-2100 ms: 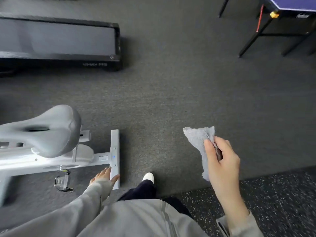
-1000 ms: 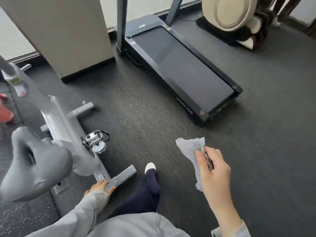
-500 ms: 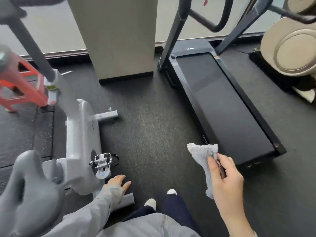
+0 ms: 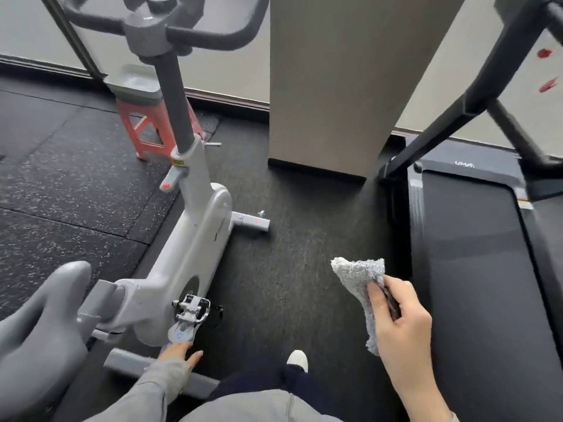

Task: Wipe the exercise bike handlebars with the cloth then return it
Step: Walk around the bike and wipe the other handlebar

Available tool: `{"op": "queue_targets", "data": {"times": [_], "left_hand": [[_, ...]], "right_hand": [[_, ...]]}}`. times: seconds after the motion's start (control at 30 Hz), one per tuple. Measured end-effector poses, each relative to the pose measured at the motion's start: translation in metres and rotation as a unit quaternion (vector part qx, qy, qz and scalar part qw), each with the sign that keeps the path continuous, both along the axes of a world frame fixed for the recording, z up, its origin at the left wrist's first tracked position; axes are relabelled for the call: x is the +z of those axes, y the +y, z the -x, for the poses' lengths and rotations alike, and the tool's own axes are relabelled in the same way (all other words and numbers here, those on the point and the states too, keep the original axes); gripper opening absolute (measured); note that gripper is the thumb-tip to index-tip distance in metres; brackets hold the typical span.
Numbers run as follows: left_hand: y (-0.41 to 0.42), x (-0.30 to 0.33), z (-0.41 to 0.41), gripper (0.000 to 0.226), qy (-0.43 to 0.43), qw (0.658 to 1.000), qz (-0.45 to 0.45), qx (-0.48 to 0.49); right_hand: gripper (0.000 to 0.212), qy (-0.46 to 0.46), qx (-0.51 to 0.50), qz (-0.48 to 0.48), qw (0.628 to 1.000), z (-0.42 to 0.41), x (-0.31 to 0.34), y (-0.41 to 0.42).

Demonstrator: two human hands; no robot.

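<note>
The exercise bike (image 4: 189,254) stands left of the treadmill (image 4: 475,269), a pillar (image 4: 341,86) behind and between them, a stool (image 4: 152,129) behind the bike.

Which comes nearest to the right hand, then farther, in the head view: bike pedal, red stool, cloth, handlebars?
1. Cloth, held in the right hand.
2. Bike pedal, low, to its left.
3. Red stool, behind the bike's post.
4. Handlebars, top of view.

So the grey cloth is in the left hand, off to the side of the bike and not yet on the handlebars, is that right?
Not quite. The head view shows the grey cloth gripped in the right hand, not the left. The rest holds: it hangs off to the side of the bike, not yet on the handlebars. The left hand holds nothing.
</note>
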State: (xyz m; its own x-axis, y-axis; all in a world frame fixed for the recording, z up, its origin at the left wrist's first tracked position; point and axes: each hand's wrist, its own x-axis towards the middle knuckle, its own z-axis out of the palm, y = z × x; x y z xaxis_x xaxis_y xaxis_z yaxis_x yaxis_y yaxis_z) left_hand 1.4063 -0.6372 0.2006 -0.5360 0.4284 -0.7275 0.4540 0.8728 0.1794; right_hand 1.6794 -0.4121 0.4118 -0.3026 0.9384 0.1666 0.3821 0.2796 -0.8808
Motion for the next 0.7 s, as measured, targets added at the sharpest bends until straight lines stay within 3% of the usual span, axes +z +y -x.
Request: {"op": "queue_targets", "data": {"times": [0.2,0.33,0.7], "left_hand": [[0.05,0.012,-0.007,0.048,0.04,0.998,-0.036,0.025],[0.077,0.013,0.011,0.047,0.068,0.997,-0.018,0.027],[0.166,0.011,0.131,0.051,0.042,0.997,-0.057,0.034]], "right_hand": [[0.024,0.006,0.067,0.009,0.998,0.031,-0.001,0.071],[0.016,0.0,0.102,0.02,0.995,0.067,-0.007,0.1],[0.011,0.017,0.148,-0.012,0.989,0.22,0.007,0.16]]}}
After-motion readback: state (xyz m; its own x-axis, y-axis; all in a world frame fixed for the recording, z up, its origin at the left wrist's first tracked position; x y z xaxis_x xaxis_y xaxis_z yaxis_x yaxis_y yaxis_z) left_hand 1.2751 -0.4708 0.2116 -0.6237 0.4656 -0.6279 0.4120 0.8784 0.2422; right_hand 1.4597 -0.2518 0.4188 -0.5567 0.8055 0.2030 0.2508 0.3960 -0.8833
